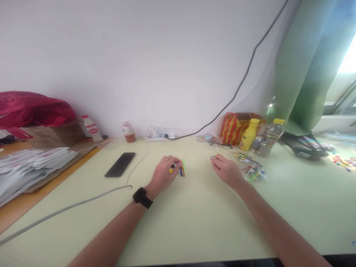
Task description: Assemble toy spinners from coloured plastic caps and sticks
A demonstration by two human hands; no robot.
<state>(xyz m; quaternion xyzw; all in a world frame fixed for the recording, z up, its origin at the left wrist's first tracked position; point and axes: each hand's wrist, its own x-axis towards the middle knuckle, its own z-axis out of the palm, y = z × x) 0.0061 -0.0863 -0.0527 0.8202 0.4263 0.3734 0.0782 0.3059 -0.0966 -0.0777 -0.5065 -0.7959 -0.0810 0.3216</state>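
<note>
Head view: sticks mid-frame, left hand curled at them, can't tell if it's gripping; right hand, right of centre, pinches a small bit; a nudge from the left could scatter the sticks imo; long axis runs roughly up-down the frame, far ends pointing up.

Single head-worn view, looking forward and down across table toward wall.

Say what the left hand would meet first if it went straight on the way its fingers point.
Most likely the small coloured sticks, right in front of the left hand. It may already be touching them; depth is unclear in this single view.
</note>
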